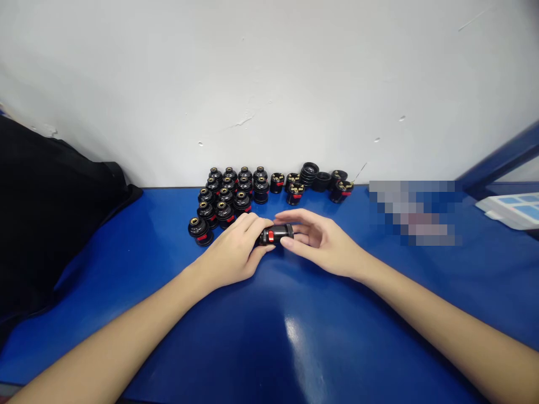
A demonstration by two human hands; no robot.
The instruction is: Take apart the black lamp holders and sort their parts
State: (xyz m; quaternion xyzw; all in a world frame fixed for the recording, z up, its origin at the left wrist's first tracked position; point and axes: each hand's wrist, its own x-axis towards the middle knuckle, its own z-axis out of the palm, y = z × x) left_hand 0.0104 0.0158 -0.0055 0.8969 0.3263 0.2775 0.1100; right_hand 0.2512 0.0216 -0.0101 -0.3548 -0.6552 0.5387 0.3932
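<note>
The black lamp socket (281, 232), its red switch (271, 236) facing me, lies sideways between my hands over the blue tabletop (236, 348). My left hand (233, 247) grips one end, fingers and thumb closed about it. My right hand (330, 244) is loosely open, fingers curved around the ringed end; whether the thumb touches, I cannot tell. Beyond my left hand, capped sockets (224, 213) stand in close rows; to their right, uncapped socket bodies (296, 194) stand near stacked black rings (309, 177).
</note>
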